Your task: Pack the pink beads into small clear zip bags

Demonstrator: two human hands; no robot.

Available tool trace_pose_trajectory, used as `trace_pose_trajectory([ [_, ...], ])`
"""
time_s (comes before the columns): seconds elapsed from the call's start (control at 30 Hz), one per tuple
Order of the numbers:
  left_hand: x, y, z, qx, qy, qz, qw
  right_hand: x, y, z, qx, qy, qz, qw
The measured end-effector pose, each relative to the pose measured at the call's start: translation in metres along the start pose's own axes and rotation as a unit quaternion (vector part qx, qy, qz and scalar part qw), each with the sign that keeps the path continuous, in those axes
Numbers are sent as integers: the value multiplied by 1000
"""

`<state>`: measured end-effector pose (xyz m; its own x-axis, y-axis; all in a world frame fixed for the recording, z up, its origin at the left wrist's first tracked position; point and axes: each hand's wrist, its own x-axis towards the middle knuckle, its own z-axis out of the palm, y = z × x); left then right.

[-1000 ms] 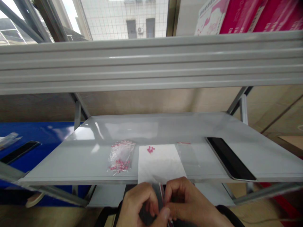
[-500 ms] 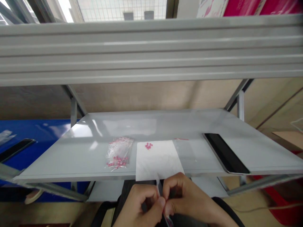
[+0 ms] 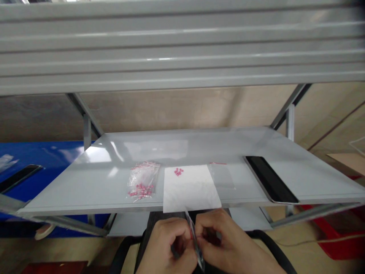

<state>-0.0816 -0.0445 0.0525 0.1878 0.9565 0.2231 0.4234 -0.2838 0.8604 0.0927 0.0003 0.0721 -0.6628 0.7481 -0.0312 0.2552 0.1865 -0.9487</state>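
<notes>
My left hand (image 3: pixel 167 243) and right hand (image 3: pixel 225 238) pinch clear bag (image 3: pixel 195 238), bottom centre; opening it, I judge. Next calls for pink parts (image 3: pixel 178 171) on white sheet (image 3: pixel 189 192) going in.

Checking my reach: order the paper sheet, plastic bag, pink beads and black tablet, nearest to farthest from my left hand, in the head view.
Left hand:
1. Paper sheet, just ahead.
2. Plastic bag, at left, and pink beads, on the paper: too close to call.
3. Black tablet, far right.
</notes>
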Motion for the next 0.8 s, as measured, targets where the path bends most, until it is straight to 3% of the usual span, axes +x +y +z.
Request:
trace_pose_trajectory([
  [0.27, -2, 11, 6, 46, 57, 38, 997, 0, -2, 7, 2, 18, -18, 1000],
  [0.57, -2, 16, -3, 123, 140, 93, 978, 0, 0, -3, -1, 67, 38, 997],
  [0.67, -1, 15, -8, 126, 121, 130, 976, 1, 0, -7, 34, 42, 39, 998],
  [0.8, 0, 1, -4, 187, 44, 152, 970, 2, 3, -8, 74, 7, 40, 996],
])
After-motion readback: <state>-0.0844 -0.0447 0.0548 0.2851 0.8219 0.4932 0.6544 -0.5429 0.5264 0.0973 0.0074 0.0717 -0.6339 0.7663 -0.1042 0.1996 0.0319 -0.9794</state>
